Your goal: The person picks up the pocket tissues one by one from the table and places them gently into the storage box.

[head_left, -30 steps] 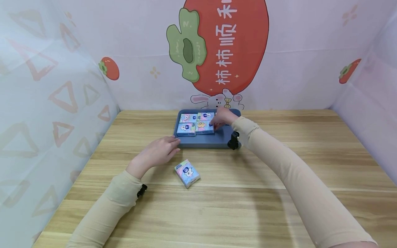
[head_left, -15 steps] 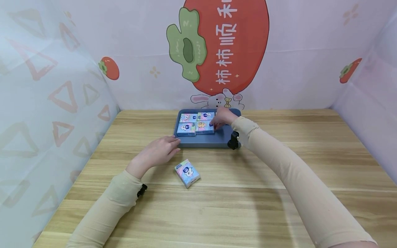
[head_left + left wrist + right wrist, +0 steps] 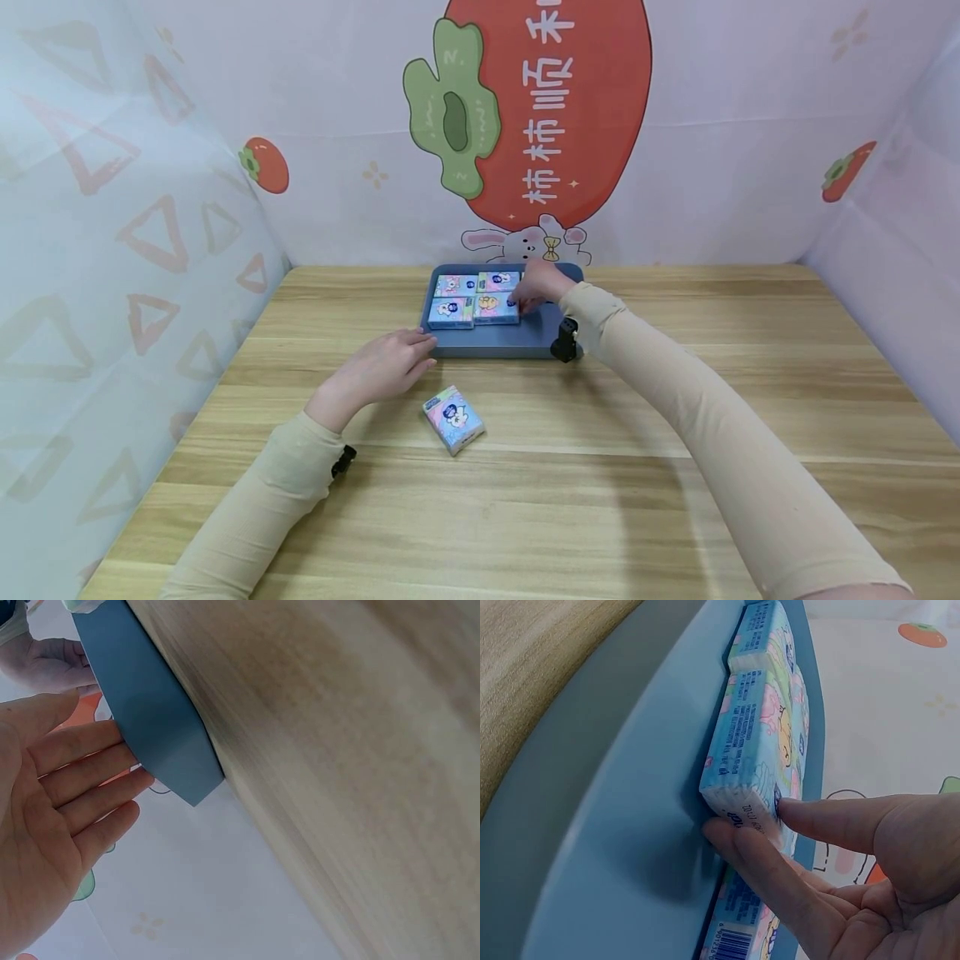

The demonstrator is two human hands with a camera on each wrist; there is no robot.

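Small pastel tissue packs lie in two rows in a blue-grey tray (image 3: pixel 487 339) at the back of the table. My right hand (image 3: pixel 542 283) reaches over the tray and pinches the end of the front-row tissue pack (image 3: pixel 739 739), thumb at its top edge and fingertips against its white end face. Behind those fingers, a pack with a barcode (image 3: pixel 731 941) shows in part. My left hand (image 3: pixel 382 367) rests with extended fingers at the tray's front left corner; the left wrist view shows its fingertips at the tray wall (image 3: pixel 150 697), palm bare.
One loose tissue pack (image 3: pixel 454 419) lies tilted on the wooden table (image 3: pixel 525 517), in front of the tray and right of my left hand. A printed cloth backdrop (image 3: pixel 720 183) rises right behind the tray, and cloth walls stand on both sides.
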